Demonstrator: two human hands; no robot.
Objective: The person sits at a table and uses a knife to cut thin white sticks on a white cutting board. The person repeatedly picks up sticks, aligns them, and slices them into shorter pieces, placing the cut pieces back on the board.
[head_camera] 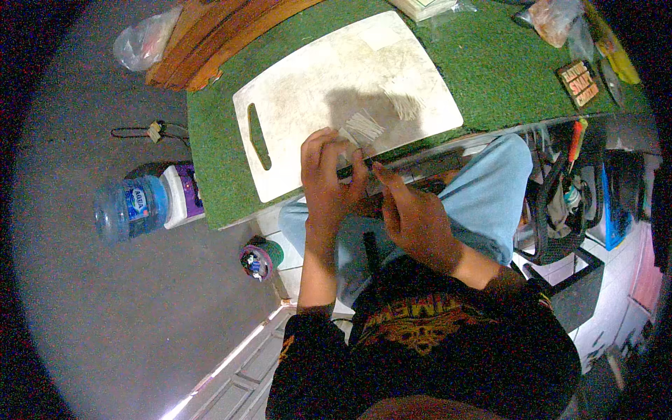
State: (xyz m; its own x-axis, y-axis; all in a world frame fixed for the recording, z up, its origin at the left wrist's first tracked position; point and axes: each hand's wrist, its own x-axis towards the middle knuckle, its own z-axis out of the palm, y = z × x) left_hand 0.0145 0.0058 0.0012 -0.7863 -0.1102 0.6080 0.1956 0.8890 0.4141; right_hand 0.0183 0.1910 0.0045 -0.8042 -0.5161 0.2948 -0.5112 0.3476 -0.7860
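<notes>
A white cutting board (304, 100) with a slot handle lies on the green turf-like cover before me. My left hand (328, 173) is at the board's near edge, its fingers curled around something small and pale that is mostly hidden. Close on its right is my right hand (415, 218), index finger pointing toward the left thumb; a dark, thin thing shows between the two hands, too unclear to name. Just beyond my fingertips lies a small bundle of thin white sticks (365, 126). A second, looser pile of white sticks (404, 100) lies farther right on the board.
Wooden furniture (210, 37) borders the table at the back left. A large plastic water bottle (131, 207) and a small bin (260, 260) are at the left. A printed square block (577, 84) and plastic bags (556, 21) lie at the right, above a red-handled tool (577, 139).
</notes>
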